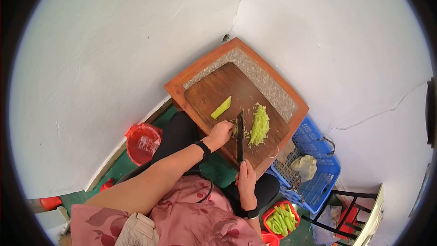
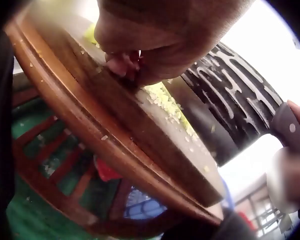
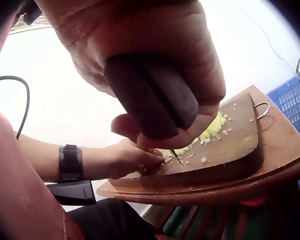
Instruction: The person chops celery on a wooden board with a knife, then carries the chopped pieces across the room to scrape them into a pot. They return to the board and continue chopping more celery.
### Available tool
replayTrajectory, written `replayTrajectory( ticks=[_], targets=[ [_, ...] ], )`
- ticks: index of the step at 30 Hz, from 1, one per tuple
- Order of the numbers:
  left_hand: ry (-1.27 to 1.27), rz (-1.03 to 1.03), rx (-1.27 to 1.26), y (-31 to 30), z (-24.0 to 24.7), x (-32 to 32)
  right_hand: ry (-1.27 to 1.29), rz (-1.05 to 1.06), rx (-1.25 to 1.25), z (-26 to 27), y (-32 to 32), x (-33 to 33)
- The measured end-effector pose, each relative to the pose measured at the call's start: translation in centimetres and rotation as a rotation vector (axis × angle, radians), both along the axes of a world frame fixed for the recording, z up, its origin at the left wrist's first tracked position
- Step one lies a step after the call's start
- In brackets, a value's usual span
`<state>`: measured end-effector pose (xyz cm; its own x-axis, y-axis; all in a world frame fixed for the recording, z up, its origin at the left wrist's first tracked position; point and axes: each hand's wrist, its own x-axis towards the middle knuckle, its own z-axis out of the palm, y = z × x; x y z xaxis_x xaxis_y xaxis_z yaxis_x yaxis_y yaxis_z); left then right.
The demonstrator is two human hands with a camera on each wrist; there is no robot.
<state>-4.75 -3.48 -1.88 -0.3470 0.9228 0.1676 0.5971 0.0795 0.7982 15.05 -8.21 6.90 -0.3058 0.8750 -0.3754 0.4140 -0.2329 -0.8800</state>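
A dark wooden cutting board (image 1: pixel 218 89) lies on a small wooden stool-table (image 1: pixel 264 79). My right hand (image 1: pixel 246 183) grips the handle of a dark cleaver (image 1: pixel 240 137), its blade edge down on the board. My left hand (image 1: pixel 221 133) rests with curled fingertips on a small green vegetable piece beside the blade. A heap of chopped green bits (image 1: pixel 260 125) lies right of the blade, and a long green strip (image 1: pixel 221 108) lies further up the board. In the right wrist view the cleaver handle (image 3: pixel 152 95) fills my fist.
A blue plastic crate (image 1: pixel 314 166) with a pale lump stands right of the stool. A red basket (image 1: pixel 282 218) of green pods sits by my right knee, a red bucket (image 1: pixel 143 142) on my left. White walls close in behind.
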Motion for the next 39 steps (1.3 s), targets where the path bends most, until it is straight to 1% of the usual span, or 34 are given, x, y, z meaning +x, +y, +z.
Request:
replayTrajectory(
  ticks=[1,4,8,10,14,17,19,25,29,32,35,39],
  targets=[
    [-0.008,0.003,-0.012,0.1,0.1,0.0,0.004,-0.009,0.005,-0.2,-0.2,0.1],
    [-0.085,0.034,0.057,0.7,-0.5,0.0,0.022,-0.026,0.019,-0.1,-0.5,0.3],
    [-0.082,0.022,0.126,0.2,-1.2,0.0,0.026,-0.004,-0.010,-0.3,-0.1,0.2],
    [-0.050,0.029,0.170,-0.5,-1.1,-0.3,0.032,-0.031,-0.014,-0.2,-0.1,-0.1],
    [0.043,0.005,0.153,-1.3,-0.9,-0.9,0.022,-0.026,0.024,0.5,-0.5,-0.1],
    [0.093,-0.011,0.112,-1.4,-0.5,-0.9,0.014,-0.041,0.015,-0.4,0.0,-0.3],
    [0.129,-0.022,0.066,-1.3,-0.2,-1.0,0.041,-0.036,-0.002,0.1,0.3,-0.3],
    [0.056,-0.137,-0.160,0.2,-0.7,-2.4,0.035,-0.047,0.025,0.1,0.1,0.0],
    [0.024,-0.149,-0.146,0.3,-0.6,-2.5,0.035,-0.078,-0.008,0.7,0.0,-0.1],
    [-0.031,-0.144,-0.125,0.2,-0.5,-2.6,0.053,-0.078,0.013,-0.1,0.0,0.2],
    [-0.063,-0.138,-0.100,0.1,-0.4,-2.7,0.009,-0.066,-0.005,-0.6,0.3,0.2],
    [-0.068,-0.146,-0.064,-0.2,-1.0,-2.9,0.041,-0.052,-0.004,0.5,0.1,-0.1]
  ],
)
